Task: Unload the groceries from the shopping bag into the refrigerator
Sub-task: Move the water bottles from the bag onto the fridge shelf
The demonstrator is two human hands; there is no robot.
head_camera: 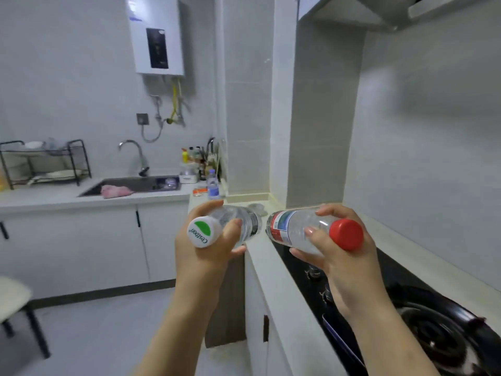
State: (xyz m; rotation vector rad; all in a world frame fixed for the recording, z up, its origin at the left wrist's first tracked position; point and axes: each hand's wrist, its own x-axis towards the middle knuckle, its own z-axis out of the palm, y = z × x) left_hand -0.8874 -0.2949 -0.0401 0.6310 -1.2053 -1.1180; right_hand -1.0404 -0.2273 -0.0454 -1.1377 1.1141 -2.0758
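Observation:
My left hand (210, 249) grips a clear water bottle with a white and green cap (204, 231), held level with the cap towards me. My right hand (334, 251) grips a second clear water bottle with a red cap (290, 229) and a red label, also level, cap towards me. Both bottles hover side by side above the corner of the counter. Neither the shopping bag nor the refrigerator is in view.
A black gas hob (423, 321) sits in the counter at the right. The sink (141, 184) with a pink cloth (116, 191), a dish rack (46, 164), a small water bottle (213, 185) and condiment jars stand along the back. A stool (16, 302) is at the left.

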